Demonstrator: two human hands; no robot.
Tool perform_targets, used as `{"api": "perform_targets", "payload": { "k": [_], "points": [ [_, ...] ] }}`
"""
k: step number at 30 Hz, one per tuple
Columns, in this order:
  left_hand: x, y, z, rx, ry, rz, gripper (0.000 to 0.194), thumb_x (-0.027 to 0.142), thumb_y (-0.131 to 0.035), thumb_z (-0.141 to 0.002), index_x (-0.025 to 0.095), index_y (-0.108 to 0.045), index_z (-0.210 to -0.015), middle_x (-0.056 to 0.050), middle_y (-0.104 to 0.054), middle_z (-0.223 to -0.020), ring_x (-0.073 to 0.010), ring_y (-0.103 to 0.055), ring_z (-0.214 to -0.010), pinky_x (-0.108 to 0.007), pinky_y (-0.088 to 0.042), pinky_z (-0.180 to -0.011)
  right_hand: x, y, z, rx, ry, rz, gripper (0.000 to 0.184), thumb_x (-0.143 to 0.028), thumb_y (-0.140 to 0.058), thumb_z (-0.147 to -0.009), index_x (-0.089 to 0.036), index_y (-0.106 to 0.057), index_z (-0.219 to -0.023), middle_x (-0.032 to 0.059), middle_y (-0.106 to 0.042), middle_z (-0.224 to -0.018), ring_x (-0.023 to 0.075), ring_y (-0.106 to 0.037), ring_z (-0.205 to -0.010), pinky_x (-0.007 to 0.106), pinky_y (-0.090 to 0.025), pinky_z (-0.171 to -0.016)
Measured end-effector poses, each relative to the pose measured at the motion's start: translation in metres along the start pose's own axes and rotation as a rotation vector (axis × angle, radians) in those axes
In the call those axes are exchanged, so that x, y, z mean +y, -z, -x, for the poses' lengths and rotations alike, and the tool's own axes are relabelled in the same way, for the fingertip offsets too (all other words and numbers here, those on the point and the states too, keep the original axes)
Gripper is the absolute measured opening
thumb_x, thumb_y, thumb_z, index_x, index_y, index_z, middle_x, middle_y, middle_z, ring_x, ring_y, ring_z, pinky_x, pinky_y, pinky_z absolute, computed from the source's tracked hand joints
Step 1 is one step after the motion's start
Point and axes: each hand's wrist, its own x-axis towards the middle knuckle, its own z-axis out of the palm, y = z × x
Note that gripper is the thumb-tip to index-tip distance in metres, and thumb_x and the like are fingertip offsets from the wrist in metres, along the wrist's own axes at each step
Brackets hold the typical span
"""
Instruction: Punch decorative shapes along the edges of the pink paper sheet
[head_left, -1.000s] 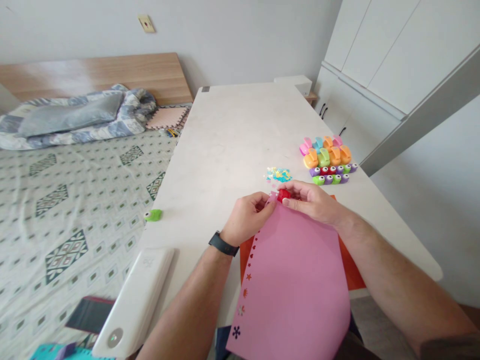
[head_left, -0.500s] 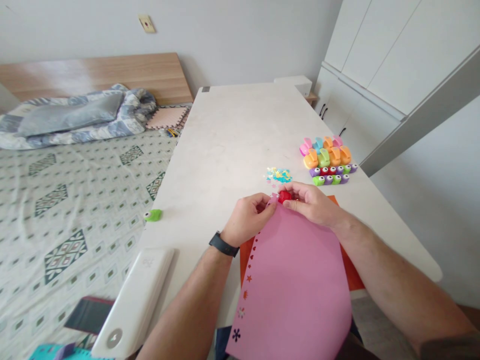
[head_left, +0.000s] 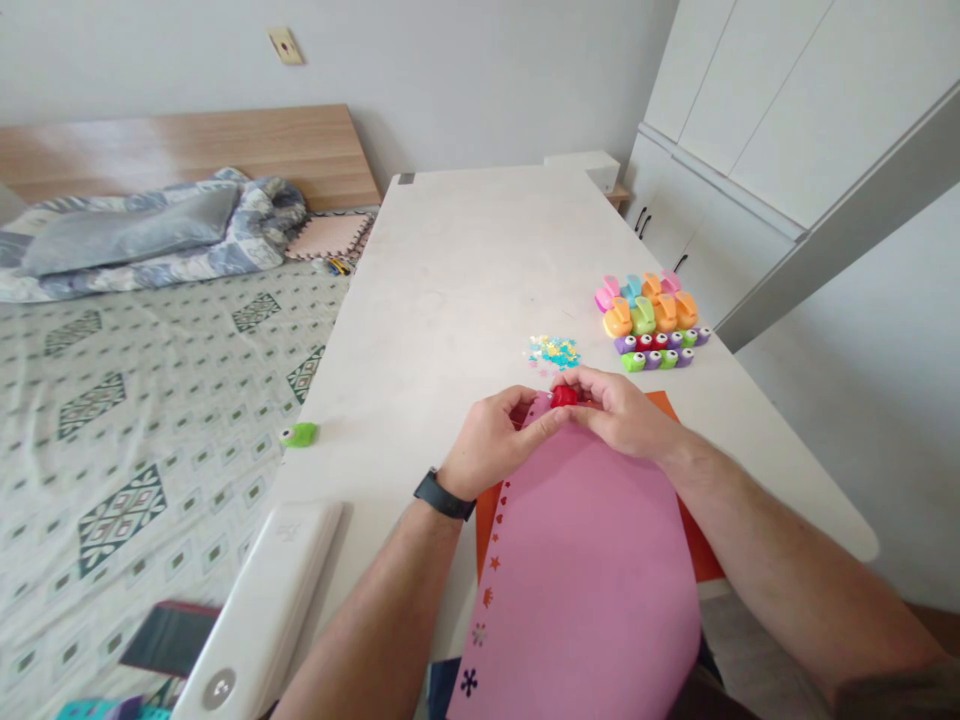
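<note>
A sheet of pink paper (head_left: 592,560) tilts down from my hands towards me, with a row of punched shapes along its left edge. My left hand (head_left: 499,440), a dark band on its wrist, is closed on the sheet's far left corner, its thumb stretched over to a small red craft punch (head_left: 564,397). My right hand (head_left: 622,412) has the punch between thumb and fingers at the paper's far edge. Fingers hide part of the punch and corner. Just beyond lies a pile of small paper cut-outs (head_left: 555,351), mostly yellow and blue.
Orange paper (head_left: 701,540) lies under the pink sheet on the white table (head_left: 450,270). Larger punches (head_left: 652,305) and small ones (head_left: 660,350) stand in rows at right. A green punch (head_left: 300,434) and a white device (head_left: 262,610) sit at the left edge, beside a bed.
The red punch now sits further onto the paper's corner, which showed beside it before. My left thumb has moved right, from the paper to the punch.
</note>
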Motion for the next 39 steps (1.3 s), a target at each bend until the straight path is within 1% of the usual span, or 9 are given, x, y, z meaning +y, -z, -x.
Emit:
{"api": "perform_targets", "payload": {
  "k": [3, 6, 13, 20, 26, 30, 34, 36, 39],
  "points": [
    [0.002, -0.001, 0.000, 0.012, -0.019, -0.068, 0.053, 0.064, -0.071, -0.084, 0.019, -0.074, -0.112, 0.000, -0.065, -0.078, -0.0129, -0.051, -0.068, -0.026, -0.038, -0.060, 0.001, -0.002, 0.000, -0.015, 0.027, 0.033, 0.024, -0.016, -0.064, -0.087, -0.024, -0.068, -0.110, 0.0021, -0.068, -0.098, 0.0192, -0.064, -0.091, 0.034, -0.052, -0.085],
    [0.002, -0.004, 0.000, 0.018, -0.019, -0.080, 0.053, 0.064, -0.070, -0.085, 0.022, -0.074, -0.118, 0.001, -0.065, -0.079, -0.0131, -0.051, -0.069, -0.026, -0.038, -0.062, 0.001, -0.003, 0.000, -0.026, 0.056, 0.067, 0.032, -0.011, -0.060, -0.085, -0.024, -0.067, -0.114, 0.0025, -0.069, -0.102, 0.0199, -0.066, -0.097, 0.036, -0.052, -0.091],
    [-0.002, -0.008, 0.001, 0.036, -0.009, -0.061, 0.050, 0.061, -0.071, -0.086, 0.023, -0.074, -0.119, -0.001, -0.072, -0.088, -0.0155, -0.059, -0.077, -0.028, -0.043, -0.069, 0.000, -0.005, 0.001, -0.011, 0.059, 0.102, 0.029, -0.014, -0.063, -0.086, -0.024, -0.068, -0.113, 0.0019, -0.070, -0.100, 0.0203, -0.066, -0.098, 0.036, -0.052, -0.091],
    [-0.005, -0.010, 0.001, 0.060, -0.019, -0.119, 0.044, 0.059, -0.070, -0.087, 0.022, -0.075, -0.111, 0.001, -0.068, -0.080, -0.0132, -0.055, -0.070, -0.027, -0.040, -0.064, 0.004, -0.007, 0.000, 0.001, 0.062, 0.163, 0.031, -0.012, -0.060, -0.085, -0.024, -0.069, -0.112, 0.0025, -0.071, -0.102, 0.0205, -0.066, -0.095, 0.036, -0.052, -0.088],
    [-0.007, -0.009, -0.001, 0.046, -0.015, -0.081, 0.048, 0.062, -0.070, -0.086, 0.021, -0.075, -0.111, 0.001, -0.066, -0.079, -0.0133, -0.054, -0.070, -0.027, -0.040, -0.063, 0.007, -0.007, -0.001, 0.004, 0.073, 0.183, 0.029, -0.012, -0.060, -0.086, -0.024, -0.068, -0.111, 0.0022, -0.070, -0.101, 0.0205, -0.066, -0.096, 0.036, -0.052, -0.089],
    [-0.006, -0.007, -0.002, 0.024, 0.001, -0.024, 0.052, 0.063, -0.071, -0.085, 0.023, -0.075, -0.119, 0.000, -0.072, -0.088, -0.0144, -0.058, -0.075, -0.027, -0.043, -0.066, 0.007, -0.006, -0.002, -0.004, 0.084, 0.126, 0.029, -0.015, -0.063, -0.088, -0.024, -0.067, -0.115, 0.0028, -0.070, -0.105, 0.0210, -0.067, -0.100, 0.037, -0.053, -0.093],
    [-0.006, -0.005, -0.003, 0.026, 0.005, 0.008, 0.056, 0.063, -0.072, -0.084, 0.021, -0.074, -0.120, -0.002, -0.073, -0.089, -0.0149, -0.058, -0.075, -0.026, -0.043, -0.066, 0.004, -0.005, 0.000, -0.010, 0.039, 0.020, 0.031, -0.024, -0.067, -0.091, -0.025, -0.065, -0.122, 0.0039, -0.070, -0.110, 0.0220, -0.067, -0.105, 0.039, -0.053, -0.097],
    [-0.007, -0.004, -0.003, 0.034, 0.003, 0.011, 0.054, 0.063, -0.071, -0.085, 0.019, -0.074, -0.117, -0.002, -0.071, -0.087, -0.0146, -0.056, -0.074, -0.026, -0.042, -0.065, 0.002, -0.004, 0.000, -0.006, 0.006, -0.003, 0.031, -0.028, -0.068, -0.092, -0.025, -0.065, -0.122, 0.0047, -0.071, -0.113, 0.0227, -0.067, -0.106, 0.039, -0.053, -0.097],
    [-0.009, -0.003, -0.003, 0.045, 0.010, -0.006, 0.049, 0.062, -0.066, -0.089, 0.018, -0.075, -0.106, -0.001, -0.067, -0.080, -0.0134, -0.052, -0.069, -0.025, -0.039, -0.061, 0.001, -0.003, 0.000, 0.036, -0.012, -0.001, 0.029, -0.033, -0.068, -0.093, -0.024, -0.066, -0.121, 0.0053, -0.072, -0.112, 0.0230, -0.067, -0.106, 0.039, -0.053, -0.096]
  ]
}}
